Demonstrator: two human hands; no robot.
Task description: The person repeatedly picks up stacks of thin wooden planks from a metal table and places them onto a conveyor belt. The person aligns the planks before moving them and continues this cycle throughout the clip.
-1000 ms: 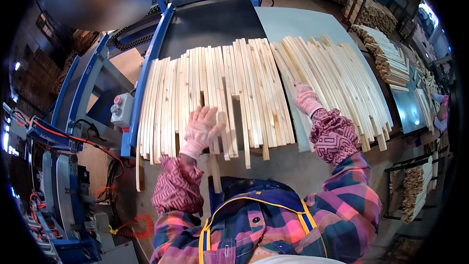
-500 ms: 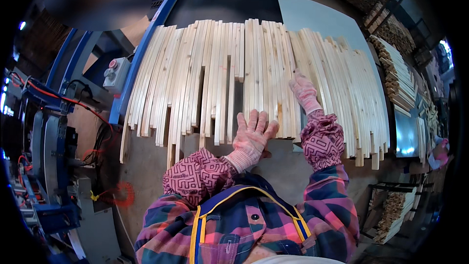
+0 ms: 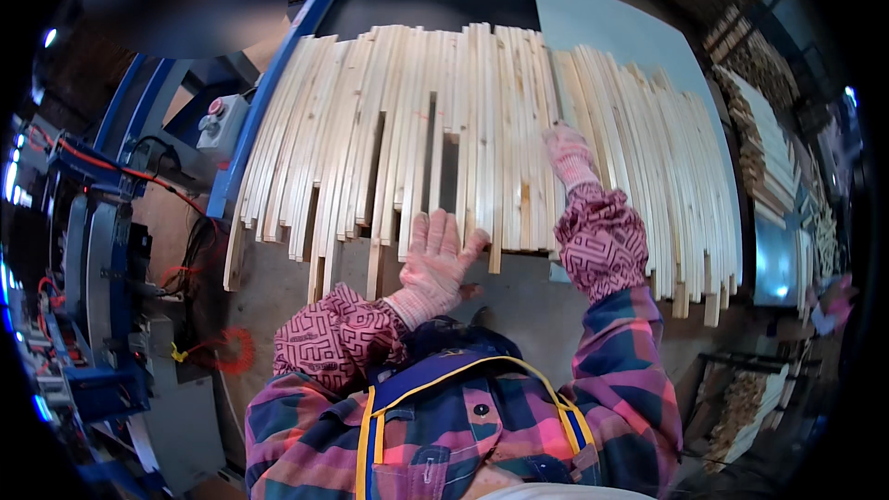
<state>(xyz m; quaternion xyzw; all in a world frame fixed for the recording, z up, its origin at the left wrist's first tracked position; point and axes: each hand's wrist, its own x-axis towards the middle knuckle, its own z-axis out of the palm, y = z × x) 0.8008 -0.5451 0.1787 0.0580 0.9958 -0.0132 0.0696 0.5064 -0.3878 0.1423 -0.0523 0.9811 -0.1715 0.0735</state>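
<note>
1. Wooden sticks (image 3: pixel 338 130), long and pale, lying side by side in two broad batches: one on a dark table (image 3: pixel 426 0), the other to its right on a pale board (image 3: pixel 611 18); near ends uneven.
2. Left hand (image 3: pixel 435 268), in a pale pink glove, at the near ends of the left batch: back of the hand up, fingers spread and pointing away from the body, fingertips over the wood.
3. Right hand (image 3: pixel 567 153), gloved alike, well apart from the left and farther forward, at the right edge of the left batch; arm reaching ahead, fingers bunched. Impossible to tell whether clamped on a stick or only resting there.
4. Forearms partly hidden under patterned pink sleeve covers (image 3: pixel 602 241); right fingertips hard to separate from the wood.
5. Upper left masked by a blurred oval; outer edges cut off in black; stacked wood (image 3: pixel 764 143) at right, dim.
</note>
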